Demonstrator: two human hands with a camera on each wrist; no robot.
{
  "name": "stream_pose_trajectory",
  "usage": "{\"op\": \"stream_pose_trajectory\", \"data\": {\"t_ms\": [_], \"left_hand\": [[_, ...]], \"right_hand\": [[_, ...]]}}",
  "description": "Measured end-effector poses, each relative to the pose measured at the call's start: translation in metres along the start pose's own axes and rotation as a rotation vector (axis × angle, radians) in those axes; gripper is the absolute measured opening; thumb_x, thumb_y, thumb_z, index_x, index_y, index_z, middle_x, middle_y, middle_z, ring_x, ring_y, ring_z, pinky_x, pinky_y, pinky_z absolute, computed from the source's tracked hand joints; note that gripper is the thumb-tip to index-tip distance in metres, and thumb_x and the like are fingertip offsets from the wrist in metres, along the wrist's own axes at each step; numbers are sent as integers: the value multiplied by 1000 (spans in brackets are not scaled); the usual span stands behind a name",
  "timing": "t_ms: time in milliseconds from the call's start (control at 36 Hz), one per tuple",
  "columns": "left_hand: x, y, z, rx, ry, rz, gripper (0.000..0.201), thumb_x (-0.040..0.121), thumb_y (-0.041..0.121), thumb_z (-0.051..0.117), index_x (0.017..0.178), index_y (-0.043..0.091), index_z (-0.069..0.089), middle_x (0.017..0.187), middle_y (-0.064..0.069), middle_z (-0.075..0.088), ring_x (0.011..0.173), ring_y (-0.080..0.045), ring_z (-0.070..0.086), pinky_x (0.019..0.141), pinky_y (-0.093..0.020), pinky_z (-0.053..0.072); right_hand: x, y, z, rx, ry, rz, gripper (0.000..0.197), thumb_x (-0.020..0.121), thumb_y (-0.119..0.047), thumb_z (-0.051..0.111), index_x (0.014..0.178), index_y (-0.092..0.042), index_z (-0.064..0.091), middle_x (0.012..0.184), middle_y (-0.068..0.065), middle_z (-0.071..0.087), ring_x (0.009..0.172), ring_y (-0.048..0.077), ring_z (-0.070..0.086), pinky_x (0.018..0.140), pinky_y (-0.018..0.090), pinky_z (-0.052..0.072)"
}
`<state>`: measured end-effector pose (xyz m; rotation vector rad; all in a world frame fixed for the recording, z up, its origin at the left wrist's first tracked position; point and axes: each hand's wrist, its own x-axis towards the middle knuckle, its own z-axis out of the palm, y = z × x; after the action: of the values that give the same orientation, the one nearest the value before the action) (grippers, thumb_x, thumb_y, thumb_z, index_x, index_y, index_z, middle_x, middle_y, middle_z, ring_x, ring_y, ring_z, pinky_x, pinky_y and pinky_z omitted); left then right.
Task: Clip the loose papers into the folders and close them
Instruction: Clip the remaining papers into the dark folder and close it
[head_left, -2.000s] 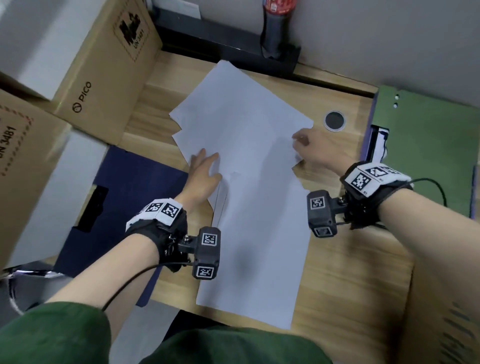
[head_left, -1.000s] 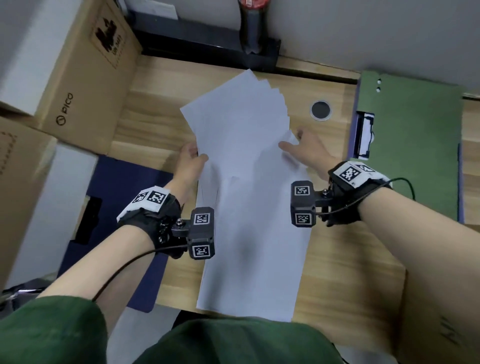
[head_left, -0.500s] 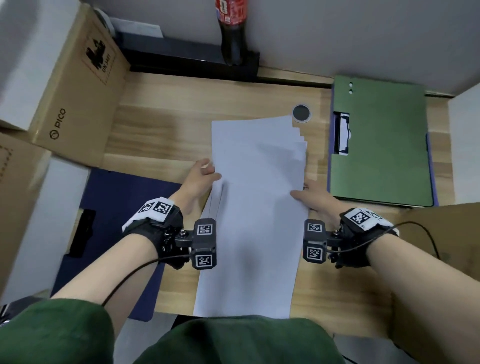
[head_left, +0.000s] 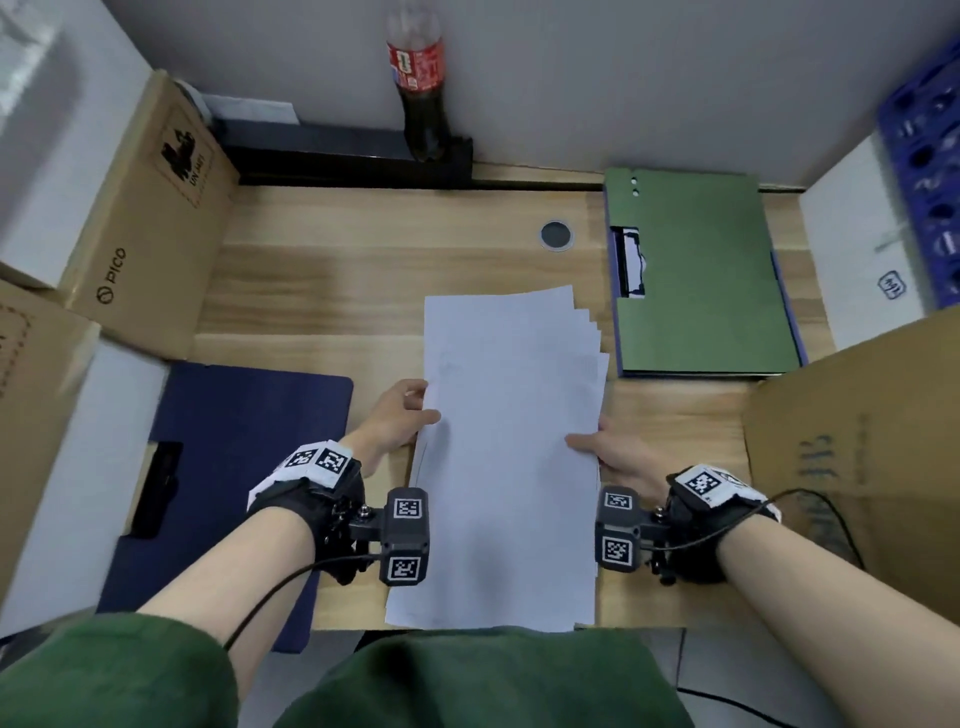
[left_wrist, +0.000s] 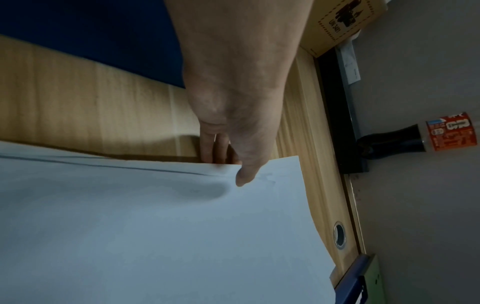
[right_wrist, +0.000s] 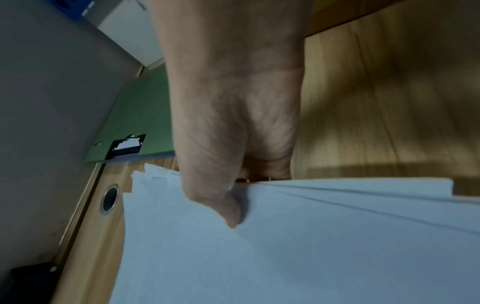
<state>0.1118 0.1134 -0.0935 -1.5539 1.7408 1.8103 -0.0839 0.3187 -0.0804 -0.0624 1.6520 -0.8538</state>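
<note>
A stack of white papers (head_left: 509, 441) lies lengthwise in the middle of the wooden desk (head_left: 322, 270), its sheets fanned slightly at the far right corner. My left hand (head_left: 402, 415) pinches the stack's left edge, thumb on top (left_wrist: 244, 176) and fingers under it. My right hand (head_left: 608, 452) pinches the right edge the same way, thumb on top (right_wrist: 228, 209). A closed green folder (head_left: 706, 275) lies at the right rear. A dark blue folder (head_left: 234, 467) lies at the left with its black clip (head_left: 156, 488) showing.
Cardboard boxes (head_left: 150, 218) crowd the left side and another box (head_left: 862, 457) stands at the right front. A cola bottle (head_left: 421, 78) stands on a black ledge at the back wall. A round cable hole (head_left: 556, 235) sits beside the green folder.
The spread sheets have been gathered from a skewed fan into one nearly squared stack, drawn towards me. Both hands moved from on top of the sheets to pinching its side edges.
</note>
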Motion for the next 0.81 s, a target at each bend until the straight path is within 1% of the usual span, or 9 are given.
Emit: {"op": "stream_pose_trajectory", "data": {"t_ms": [111, 167, 250, 306, 361, 444, 583, 694, 806], "left_hand": [[-10, -11, -4, -1, -5, 30, 58, 88, 10, 65, 139, 16, 38, 106, 1, 58, 101, -17, 59, 87, -31, 51], [-15, -15, -9, -15, 7, 54, 62, 88, 9, 65, 141, 13, 34, 113, 0, 56, 100, -16, 57, 77, -25, 48], [-19, -21, -19, -24, 33, 102, 78, 83, 17, 73, 145, 12, 27, 132, -1, 54, 114, -17, 55, 77, -19, 44], [-25, -21, -26, -85, 29, 120, 82, 77, 23, 78, 145, 14, 32, 132, -1, 58, 115, -16, 58, 83, -22, 48], [-32, -16, -29, -115, 25, 160, 60, 78, 24, 77, 131, 15, 50, 123, 1, 65, 108, -15, 64, 86, -25, 51], [-47, 5, -30, -138, 60, 290, 27, 85, 18, 69, 112, 17, 64, 110, 2, 70, 95, -12, 68, 71, -17, 52], [-60, 54, -39, -234, 156, 486, 31, 90, 16, 63, 121, 14, 61, 117, 0, 68, 104, -16, 65, 86, -27, 51], [-78, 94, -46, -306, 219, 680, 24, 90, 13, 64, 114, 12, 62, 104, 3, 68, 88, -5, 65, 67, -11, 50], [-94, 104, -46, -395, 165, 788, 22, 84, 13, 71, 102, 22, 61, 96, 7, 70, 81, 0, 67, 69, -17, 52]], "right_hand": [[-11, -1, 14, -56, 102, -52, 18, 90, -4, 53, 99, -16, 63, 95, 7, 71, 90, 29, 68, 93, 51, 51], [-15, -3, 22, -85, 127, -117, 21, 87, -8, 55, 101, -19, 65, 97, 7, 73, 90, 28, 70, 90, 51, 53], [-27, -7, 32, -102, 145, -198, 16, 85, -12, 56, 93, -22, 66, 97, 5, 74, 94, 27, 70, 89, 49, 54], [-36, -14, 39, -91, 173, -250, 16, 88, -10, 56, 87, -23, 65, 95, 3, 73, 95, 26, 70, 90, 47, 54], [-43, -21, 44, -72, 199, -310, 13, 88, -11, 57, 87, -20, 66, 100, 7, 73, 98, 27, 69, 91, 48, 53], [-53, -36, 46, -48, 271, -415, 8, 87, -16, 63, 94, -15, 68, 107, 14, 71, 95, 26, 69, 88, 44, 55], [-78, -80, 46, 31, 401, -613, 34, 82, -30, 72, 104, -6, 65, 104, 9, 71, 97, 26, 69, 88, 44, 56], [-100, -111, 46, 75, 465, -764, 18, 86, -32, 65, 96, -16, 65, 102, 10, 71, 89, 17, 67, 85, 43, 54], [-105, -117, 45, 153, 426, -823, 27, 86, -25, 64, 111, -18, 61, 106, -4, 70, 97, 10, 66, 91, 32, 53]]}}
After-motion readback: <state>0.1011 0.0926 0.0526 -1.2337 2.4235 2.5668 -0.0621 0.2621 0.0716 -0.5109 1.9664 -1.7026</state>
